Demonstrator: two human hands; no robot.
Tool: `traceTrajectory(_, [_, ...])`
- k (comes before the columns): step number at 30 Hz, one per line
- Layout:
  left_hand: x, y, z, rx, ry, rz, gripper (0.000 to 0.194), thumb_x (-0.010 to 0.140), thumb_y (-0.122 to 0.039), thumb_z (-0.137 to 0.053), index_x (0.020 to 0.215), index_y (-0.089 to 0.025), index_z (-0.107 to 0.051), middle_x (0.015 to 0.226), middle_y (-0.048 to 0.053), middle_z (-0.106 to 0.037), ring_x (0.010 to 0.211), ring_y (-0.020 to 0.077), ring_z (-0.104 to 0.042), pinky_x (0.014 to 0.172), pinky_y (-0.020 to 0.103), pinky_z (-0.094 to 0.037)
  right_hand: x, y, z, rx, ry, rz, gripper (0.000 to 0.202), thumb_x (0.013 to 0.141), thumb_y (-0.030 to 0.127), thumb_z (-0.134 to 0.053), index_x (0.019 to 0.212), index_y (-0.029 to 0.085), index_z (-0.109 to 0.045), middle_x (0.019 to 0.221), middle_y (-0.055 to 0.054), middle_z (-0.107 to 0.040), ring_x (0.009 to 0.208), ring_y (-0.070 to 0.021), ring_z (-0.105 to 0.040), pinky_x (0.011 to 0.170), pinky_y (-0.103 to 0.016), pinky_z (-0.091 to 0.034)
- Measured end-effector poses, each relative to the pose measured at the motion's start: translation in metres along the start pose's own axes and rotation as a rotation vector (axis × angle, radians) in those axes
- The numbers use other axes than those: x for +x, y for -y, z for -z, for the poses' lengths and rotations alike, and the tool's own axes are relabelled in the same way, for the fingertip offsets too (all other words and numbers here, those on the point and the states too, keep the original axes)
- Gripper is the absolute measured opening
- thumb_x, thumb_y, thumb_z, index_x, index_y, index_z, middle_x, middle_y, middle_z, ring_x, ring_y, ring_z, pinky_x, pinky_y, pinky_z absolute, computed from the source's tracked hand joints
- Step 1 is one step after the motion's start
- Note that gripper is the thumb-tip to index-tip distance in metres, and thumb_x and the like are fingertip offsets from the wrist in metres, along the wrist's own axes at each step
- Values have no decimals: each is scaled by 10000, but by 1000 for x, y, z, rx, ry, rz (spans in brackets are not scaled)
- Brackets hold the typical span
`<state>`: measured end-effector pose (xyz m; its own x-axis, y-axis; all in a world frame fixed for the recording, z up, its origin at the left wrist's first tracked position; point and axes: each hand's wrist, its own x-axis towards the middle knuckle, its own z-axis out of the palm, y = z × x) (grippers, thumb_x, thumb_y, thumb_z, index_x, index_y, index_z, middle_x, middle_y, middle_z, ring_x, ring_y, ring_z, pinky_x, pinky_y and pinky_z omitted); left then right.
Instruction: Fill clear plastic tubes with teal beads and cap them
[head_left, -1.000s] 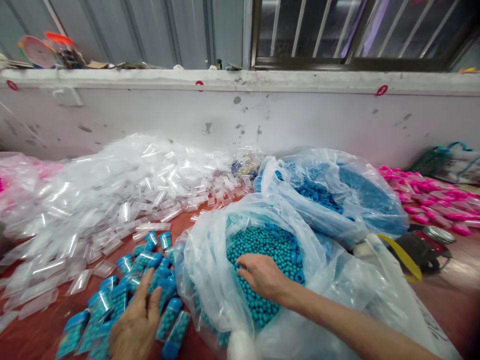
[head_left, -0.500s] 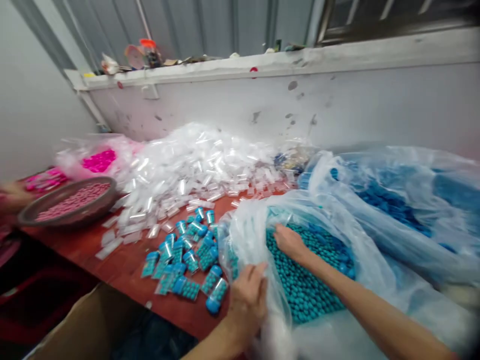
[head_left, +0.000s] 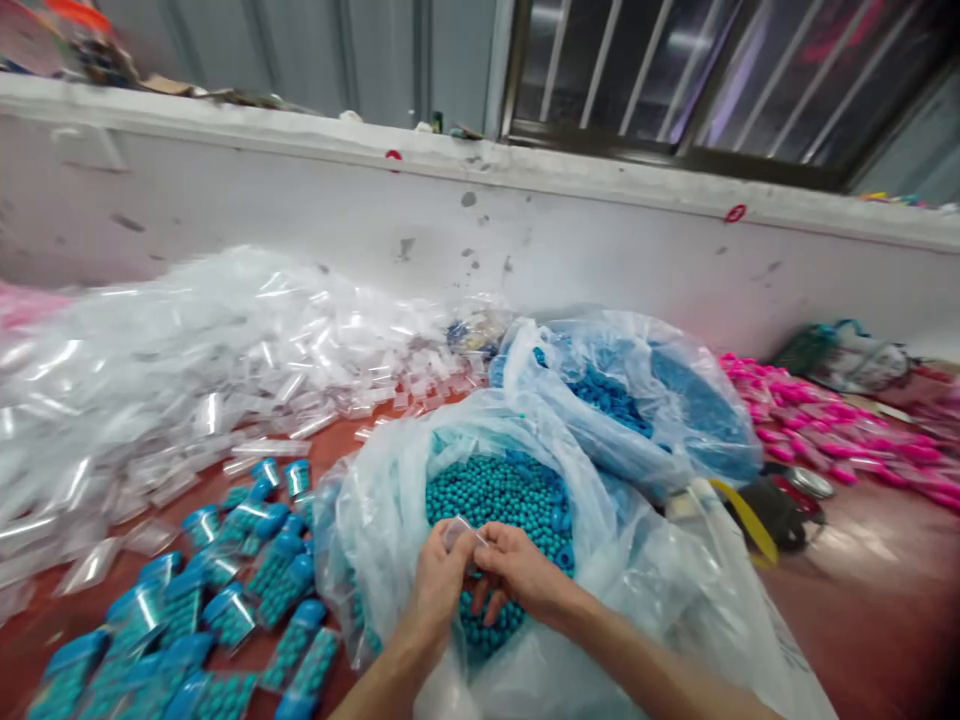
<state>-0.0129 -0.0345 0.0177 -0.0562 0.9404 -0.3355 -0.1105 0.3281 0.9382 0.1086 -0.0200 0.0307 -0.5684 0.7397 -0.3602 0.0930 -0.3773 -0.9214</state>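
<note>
Over an open plastic bag (head_left: 375, 480) of teal beads (head_left: 487, 490), my two hands meet. My left hand (head_left: 442, 575) is closed on a small clear packet (head_left: 456, 533). Beside it, the fingertips of my right hand (head_left: 517, 570) pinch near the packet's edge; what they hold, if anything, is too small to make out. Left of the bag lie several clear packets with blue tops (head_left: 289, 580), filled with teal beads. Flat clear packets (head_left: 247, 350) form a large heap farther left.
Behind the bead bag is another bag (head_left: 675, 400) with blue pieces. Bright pink pieces (head_left: 840, 430) spread across the red table (head_left: 885, 580) at right, near a dark object with a yellow strap (head_left: 750, 525). A white wall (head_left: 600, 240) stands behind.
The view has swung right. My right hand has come out of the beads, and my left hand has left the bag's left rim; they now meet above the beads, with a clear packet showing.
</note>
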Motion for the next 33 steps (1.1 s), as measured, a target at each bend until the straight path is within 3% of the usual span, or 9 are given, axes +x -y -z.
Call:
traceTrajectory(4, [9, -2, 1, 179, 78, 46, 234, 713, -311, -447, 910, -195, -395, 682, -41, -518, 565, 133, -553, 462, 223, -437, 14, 14, 34, -500, -71, 29, 145, 754, 220, -436, 759, 146, -561, 666, -12, -595, 510, -128, -564, 392, -203, -411])
traceTrajectory(7, [22, -2, 4, 377, 35, 104, 153, 703, -213, -399, 856, -199, -408, 656, -44, -501, 598, 137, -557, 486, 222, -439, 36, 26, 63, -691, -284, 101, 230, 773, 139, -381, 807, 139, -608, 756, -38, -633, 702, -162, -612, 606, -270, -491])
traceTrajectory(10, [35, 1, 6, 530, -1, 112, 36, 678, -187, -425, 710, -204, -423, 567, -50, -454, 576, 153, -533, 489, 233, -413, 58, 25, 79, -759, -404, 189, 239, 779, 117, -410, 859, 137, -635, 962, -74, -638, 974, -183, -552, 902, -317, -386])
traceTrajectory(13, [43, 6, 4, 602, -31, 80, 86, 646, -169, -488, 609, -209, -421, 548, -35, -477, 656, 176, -552, 594, 255, -410, 71, 9, 79, -740, -470, 218, 259, 790, 146, -445, 983, 108, -613, 1103, -116, -588, 1089, -191, -482, 981, -310, -296])
traceTrajectory(17, [51, 13, -2, 628, -44, 31, 121, 627, -134, -527, 581, -204, -439, 638, 1, -543, 802, 195, -553, 700, 262, -385, 80, -12, 70, -656, -546, 201, 284, 831, 255, -442, 1038, 120, -581, 1066, -101, -599, 1029, -190, -514, 929, -299, -332])
traceTrajectory(21, [60, 19, -10, 571, 6, 74, 82, 638, -138, -531, 621, -201, -482, 537, -34, -489, 614, 163, -528, 590, 250, -384, 83, -21, 63, -526, -578, 166, 228, 808, 337, -470, 849, 157, -604, 859, -28, -621, 862, -170, -547, 804, -268, -386])
traceTrajectory(27, [60, 20, -13, 313, 103, 186, 88, 648, -182, -552, 651, -192, -464, 417, -99, -347, 380, 79, -367, 441, 198, -310, 77, -28, 49, -314, -602, 107, 263, 807, 331, -404, 652, 152, -517, 604, 30, -496, 618, -110, -479, 605, -216, -391])
traceTrajectory(29, [55, 16, -10, 210, 149, 202, 124, 649, -230, -573, 725, -188, -484, 464, -93, -401, 413, 76, -417, 467, 195, -338, 74, -28, 49, -274, -616, 87, 263, 804, 333, -396, 652, 152, -512, 590, 30, -485, 589, -108, -468, 587, -222, -392])
traceTrajectory(33, [46, 8, -1, -80, 201, 218, 415, 628, -342, -638, 975, -197, -464, 721, -20, -602, 629, 122, -577, 589, 228, -405, 62, -14, 57, -272, -596, 88, 182, 752, 285, -457, 706, 150, -570, 638, 3, -554, 642, -146, -524, 626, -261, -418])
